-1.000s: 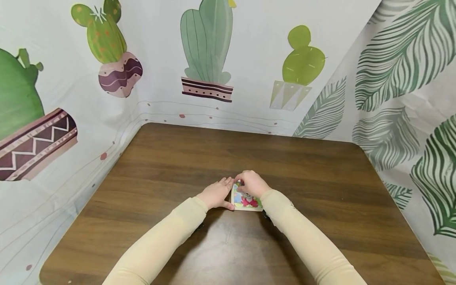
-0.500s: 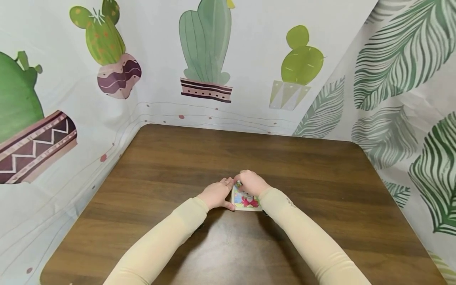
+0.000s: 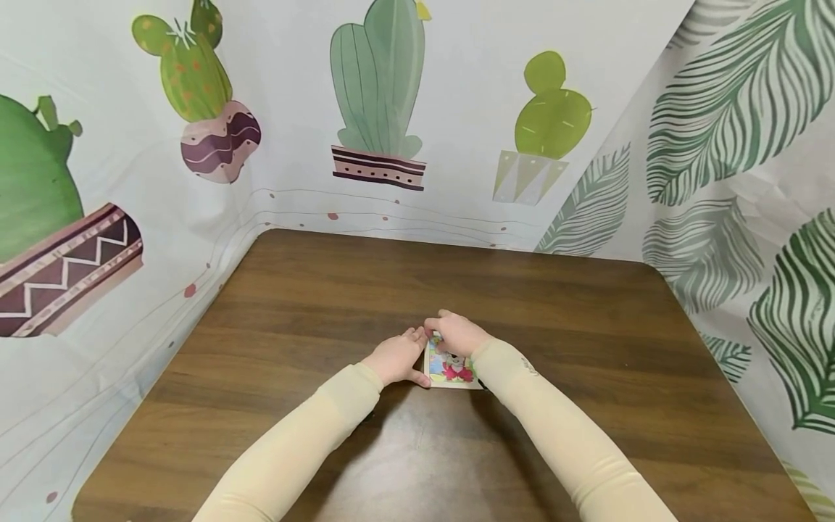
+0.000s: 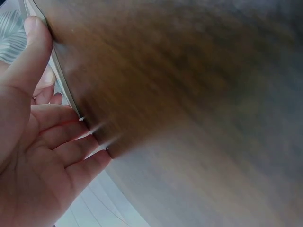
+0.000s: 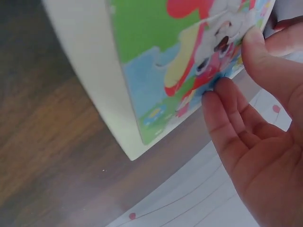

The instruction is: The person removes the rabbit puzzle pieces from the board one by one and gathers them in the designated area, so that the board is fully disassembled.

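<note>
A small jigsaw puzzle [image 3: 457,371] with a pale border lies on the wooden table, its picture a cartoon animal in red. In the right wrist view the pieces [image 5: 137,42] sit flat within the border at the near corner. My left hand [image 3: 394,359] lies along the puzzle's left edge, fingers straight and thumb at the near left corner. The left wrist view shows its fingertips [image 4: 102,155] on the table. My right hand [image 3: 462,337] reaches over the far left part, covering some of the picture. Its thumb [image 5: 254,40] touches the picture and its fingertips rest near the far edge.
The brown wood-grain table [image 3: 313,290] spreads around the puzzle on all sides. Behind it hangs a white backdrop [image 3: 293,109] printed with cacti and leaves. Both forearms, in pale sleeves [image 3: 554,428], cross the front of the table.
The right hand's fingers have uncurled a little and shifted slightly toward the puzzle's far left corner. The left hand and the puzzle have stayed in place.
</note>
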A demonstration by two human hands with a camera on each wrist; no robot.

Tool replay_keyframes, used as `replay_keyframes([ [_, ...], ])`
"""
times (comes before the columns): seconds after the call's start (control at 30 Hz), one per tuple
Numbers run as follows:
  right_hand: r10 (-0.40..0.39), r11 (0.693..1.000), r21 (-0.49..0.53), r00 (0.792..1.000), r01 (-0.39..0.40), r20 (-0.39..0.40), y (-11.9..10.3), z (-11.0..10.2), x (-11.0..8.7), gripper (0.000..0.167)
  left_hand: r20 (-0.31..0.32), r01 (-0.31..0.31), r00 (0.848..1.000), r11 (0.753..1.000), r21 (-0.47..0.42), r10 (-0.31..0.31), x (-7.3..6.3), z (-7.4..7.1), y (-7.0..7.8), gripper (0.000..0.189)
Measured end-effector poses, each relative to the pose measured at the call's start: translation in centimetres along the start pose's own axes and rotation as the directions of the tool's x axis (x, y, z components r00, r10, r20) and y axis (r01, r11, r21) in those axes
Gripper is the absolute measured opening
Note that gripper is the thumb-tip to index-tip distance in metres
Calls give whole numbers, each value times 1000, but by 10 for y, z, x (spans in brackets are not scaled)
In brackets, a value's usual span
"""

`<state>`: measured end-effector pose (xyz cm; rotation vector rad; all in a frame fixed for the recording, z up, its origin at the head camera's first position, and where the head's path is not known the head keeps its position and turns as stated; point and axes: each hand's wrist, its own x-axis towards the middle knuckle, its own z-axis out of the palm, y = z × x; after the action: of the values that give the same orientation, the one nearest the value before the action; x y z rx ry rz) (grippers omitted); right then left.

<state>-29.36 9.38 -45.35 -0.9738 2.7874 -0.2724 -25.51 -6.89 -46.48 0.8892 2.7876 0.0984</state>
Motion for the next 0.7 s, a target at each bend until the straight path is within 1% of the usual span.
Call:
replay_keyframes([
  [0.23, 25, 1000, 8, 1000, -25, -7, -2, 3, 0, 31, 0, 12, 1000, 1000, -8, -12, 0, 2, -1, 102],
  [0.4, 28, 999, 33, 999, -27, -26, -3, 2, -1, 31, 4, 16, 1000, 1000, -11, -16, -1, -1, 0, 102],
  [0.47, 42, 997, 66, 998, -39, -39, -1, 3, -2, 31, 6, 14, 1000, 1000, -5, -14, -2, -3, 1, 102],
  [0.53, 66, 991, 124, 996, -58, -56, 2, 3, -2, 30, 9, 14, 1000, 1000, 1, -14, -2, -3, 1, 101],
  [0.63, 101, 975, 208, 991, -82, -83, 8, 6, -4, 29, 13, 14, 1000, 1000, 9, -14, -1, -3, 2, 101],
  [0.7, 111, 963, 257, 988, -81, -103, 11, 7, -4, 26, 14, 17, 1000, 1000, 10, -17, 0, -2, 2, 102],
])
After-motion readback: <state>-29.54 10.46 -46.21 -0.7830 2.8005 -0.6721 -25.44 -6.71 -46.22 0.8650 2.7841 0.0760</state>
